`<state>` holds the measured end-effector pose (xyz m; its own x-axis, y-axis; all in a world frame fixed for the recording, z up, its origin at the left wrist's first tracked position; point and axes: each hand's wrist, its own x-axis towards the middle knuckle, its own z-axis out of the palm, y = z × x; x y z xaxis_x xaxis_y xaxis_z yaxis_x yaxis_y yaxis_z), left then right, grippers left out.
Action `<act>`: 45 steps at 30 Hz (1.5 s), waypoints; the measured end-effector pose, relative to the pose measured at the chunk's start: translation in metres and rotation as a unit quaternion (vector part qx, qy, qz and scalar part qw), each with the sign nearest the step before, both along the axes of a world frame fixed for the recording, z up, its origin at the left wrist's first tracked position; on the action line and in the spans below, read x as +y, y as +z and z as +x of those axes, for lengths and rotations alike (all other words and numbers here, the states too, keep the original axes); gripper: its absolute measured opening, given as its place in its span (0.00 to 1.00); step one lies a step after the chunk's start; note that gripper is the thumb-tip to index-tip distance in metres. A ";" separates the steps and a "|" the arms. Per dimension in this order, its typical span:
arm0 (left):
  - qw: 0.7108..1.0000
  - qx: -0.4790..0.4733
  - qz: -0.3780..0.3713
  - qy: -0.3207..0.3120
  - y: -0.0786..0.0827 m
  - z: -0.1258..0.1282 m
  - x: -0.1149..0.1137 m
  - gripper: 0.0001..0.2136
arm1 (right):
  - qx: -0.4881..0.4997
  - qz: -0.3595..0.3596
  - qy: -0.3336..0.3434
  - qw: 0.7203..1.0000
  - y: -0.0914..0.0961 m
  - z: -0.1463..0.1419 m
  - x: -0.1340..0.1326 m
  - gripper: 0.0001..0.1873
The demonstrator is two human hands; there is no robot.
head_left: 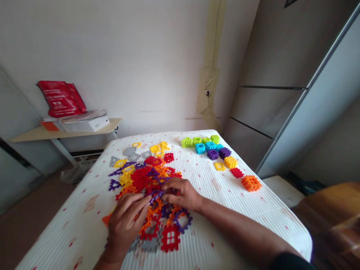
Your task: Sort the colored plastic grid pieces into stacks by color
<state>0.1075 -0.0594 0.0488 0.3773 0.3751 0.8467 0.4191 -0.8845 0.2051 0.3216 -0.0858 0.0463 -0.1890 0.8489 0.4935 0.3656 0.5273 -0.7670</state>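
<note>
Both hands are over a loose heap of toothed plastic building pieces in red, orange, yellow, purple and grey. My left hand (126, 213) comes from the lower left, its bent fingers closed at one side of a purple building piece (155, 195). On the other side, my right hand (182, 193) pinches the same piece between thumb and fingers. Part of that piece is hidden behind the fingertips. Close below the hands lie a red window-shaped piece (170, 238), a purple frame piece (183, 221) and a grey piece (150, 244).
Sorted stacks line the table's right side: green (197, 141), blue (200, 149), purple (225, 152), yellow (230, 162), red (237, 173) and orange (251, 183). A single yellow piece (219, 166) lies beside them. A side shelf (28, 135) holds a red bag (60, 99).
</note>
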 end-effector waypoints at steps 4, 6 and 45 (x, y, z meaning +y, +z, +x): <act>0.998 0.025 0.049 -0.014 0.000 0.003 -0.001 0.15 | 0.001 0.005 0.038 0.999 0.001 -0.004 -0.002 0.15; 0.998 0.035 0.058 -0.018 -0.002 0.004 -0.002 0.16 | 0.011 0.000 0.060 0.998 0.001 -0.002 -0.001 0.15; 0.992 -0.044 0.021 0.119 -0.004 -0.020 0.013 0.07 | -0.466 -0.143 -0.394 0.779 -0.023 0.100 0.034 0.17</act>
<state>0.0873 -0.0466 0.0444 0.2069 0.4087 0.8889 0.5992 -0.7712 0.2151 0.4216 -0.0517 0.0231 0.2827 0.9329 0.2229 0.9581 -0.2856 -0.0198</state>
